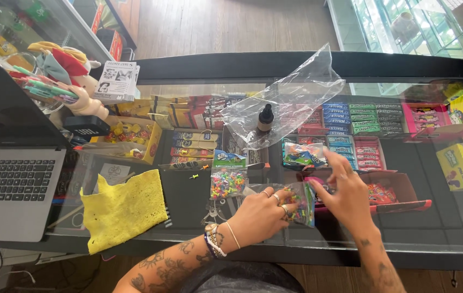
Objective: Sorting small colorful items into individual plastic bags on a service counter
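The left hand [261, 214] pinches a small clear packet of coloured pushpins [299, 203] between its curled, ringed fingers [281, 202]. The right hand [345, 198] touches the packet's far edge, fingers narrow, apparently gripping it. Just beyond the left fingertips lies a second pushpin packet [227, 176]; a yellow cloth [123, 209] lies well apart.

On the glass counter there are three small packets of coloured push pins [227, 176], two loose push pins [198, 172], one yellow cloth [124, 209], one laptop [11, 163], one dark dropper bottle [265, 119], one large clear plastic bag [291, 95] and two hands [261, 214].
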